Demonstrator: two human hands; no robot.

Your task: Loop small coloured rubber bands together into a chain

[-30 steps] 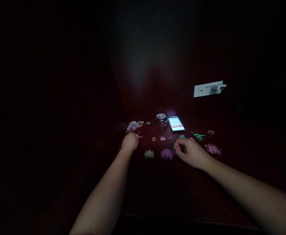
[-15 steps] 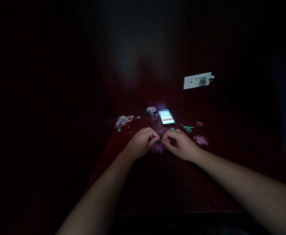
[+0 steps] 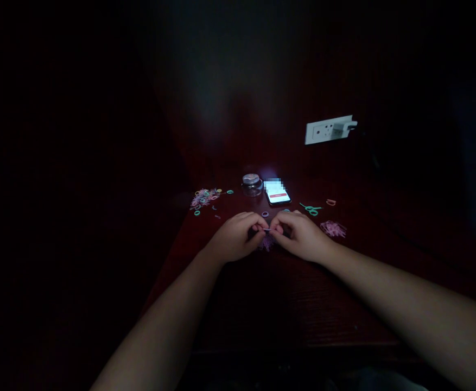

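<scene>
My left hand (image 3: 240, 236) and my right hand (image 3: 298, 233) nearly meet above the dark red table, each closed in a pinch. Between their fingertips runs a thin pale-purple rubber band (image 3: 267, 229), with an end in each pinch. Under the fingers lies a heap of purple rubber bands (image 3: 266, 243), partly covered by the hands. A small purple ring-shaped band (image 3: 265, 214) rests just beyond the fingertips. Behind my right fingers a teal band (image 3: 286, 210) shows only in part.
A mixed pile of coloured bands (image 3: 205, 198) lies at the left. A round lidded jar (image 3: 252, 185) and a lit phone (image 3: 278, 194) stand behind the hands. To the right are green bands (image 3: 311, 209), an orange band (image 3: 331, 202), a pink heap (image 3: 333, 228) and a wall socket (image 3: 327, 130).
My fingertips have shifted slightly, and more of the pale-purple band shows between them. The whole view has moved a little, so things sit slightly higher in it.
</scene>
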